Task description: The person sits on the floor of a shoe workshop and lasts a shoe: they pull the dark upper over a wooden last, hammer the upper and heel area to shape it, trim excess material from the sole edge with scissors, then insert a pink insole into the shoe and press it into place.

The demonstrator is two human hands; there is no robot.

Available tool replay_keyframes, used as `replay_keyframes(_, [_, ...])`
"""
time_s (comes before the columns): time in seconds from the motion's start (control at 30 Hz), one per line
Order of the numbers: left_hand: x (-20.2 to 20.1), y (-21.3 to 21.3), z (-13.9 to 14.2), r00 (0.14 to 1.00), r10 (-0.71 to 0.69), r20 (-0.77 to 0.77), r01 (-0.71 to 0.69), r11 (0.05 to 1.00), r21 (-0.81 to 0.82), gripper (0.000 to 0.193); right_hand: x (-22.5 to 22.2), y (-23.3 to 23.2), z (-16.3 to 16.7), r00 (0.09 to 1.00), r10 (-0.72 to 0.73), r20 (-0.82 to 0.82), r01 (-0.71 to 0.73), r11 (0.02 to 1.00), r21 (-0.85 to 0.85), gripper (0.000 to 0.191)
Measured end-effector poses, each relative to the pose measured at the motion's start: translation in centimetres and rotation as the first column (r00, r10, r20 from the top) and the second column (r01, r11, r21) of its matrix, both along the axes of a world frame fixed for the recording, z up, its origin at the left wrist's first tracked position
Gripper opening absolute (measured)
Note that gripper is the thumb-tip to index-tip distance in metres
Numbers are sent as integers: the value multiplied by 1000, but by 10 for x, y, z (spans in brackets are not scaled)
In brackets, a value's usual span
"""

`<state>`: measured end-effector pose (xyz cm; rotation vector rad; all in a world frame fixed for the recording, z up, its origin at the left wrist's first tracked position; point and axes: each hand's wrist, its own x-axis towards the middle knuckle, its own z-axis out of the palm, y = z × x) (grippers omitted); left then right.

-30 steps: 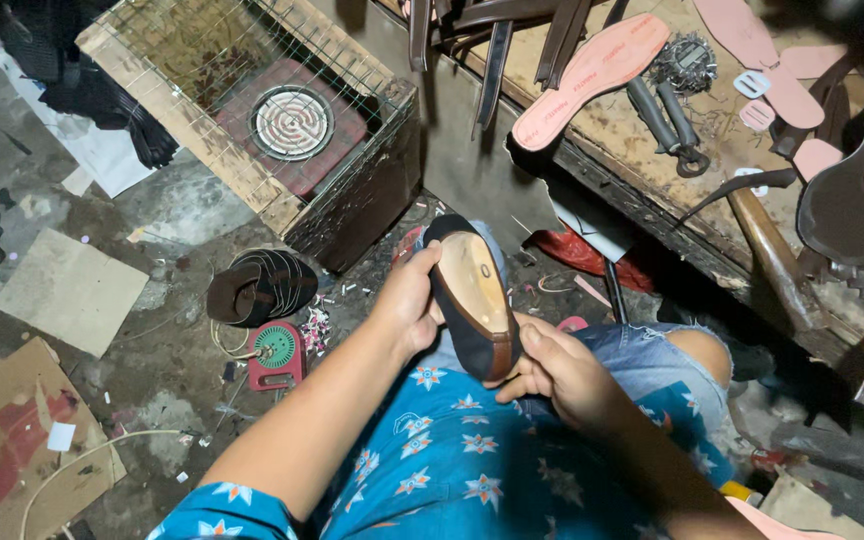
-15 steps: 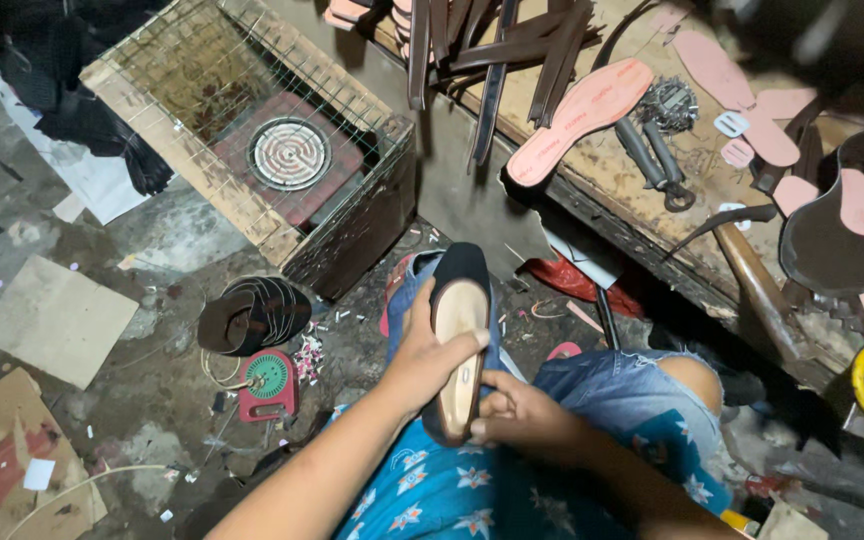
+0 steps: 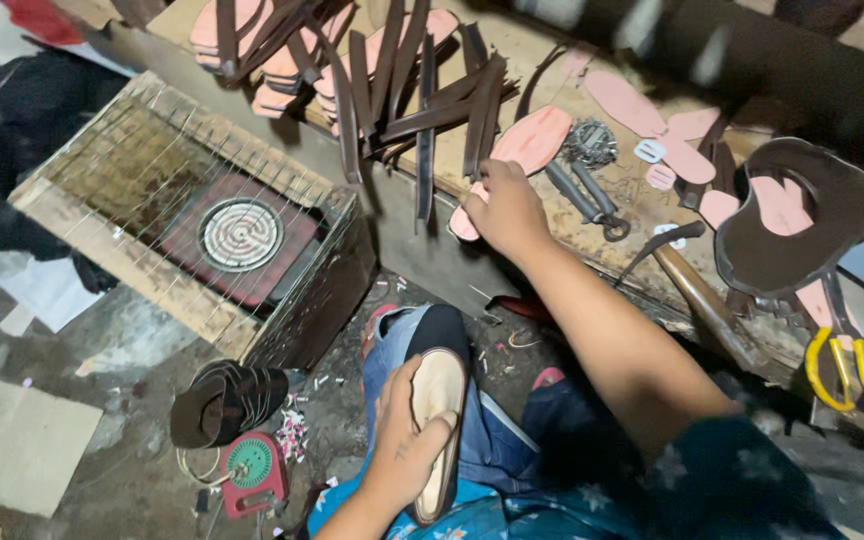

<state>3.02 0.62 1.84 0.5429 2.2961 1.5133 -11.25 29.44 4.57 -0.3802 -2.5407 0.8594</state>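
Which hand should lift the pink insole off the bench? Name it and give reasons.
Right. The right hand already rests on the pink insole at the bench edge, while the left hand is occupied holding the shoe on the lap.

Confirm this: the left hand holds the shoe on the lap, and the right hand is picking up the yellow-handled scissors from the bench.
Not quite. The right hand is on a pink insole on the bench, as the head view shows. The yellow-handled scissors lie untouched, far off to the right. The left hand does hold the shoe on the lap.
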Motion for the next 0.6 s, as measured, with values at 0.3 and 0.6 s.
replay_keyframes(0.3, [-12, 12, -1, 1000, -21, -10, 21, 1000, -2, 79, -56, 18, 1, 873, -313, 373, 303, 949, 87, 46])
replay_keyframes(0.6, [-14, 15, -1, 999, -24, 27, 25, 999, -42, 81, -60, 33, -12, 951, -260, 168, 243, 963, 115, 43])
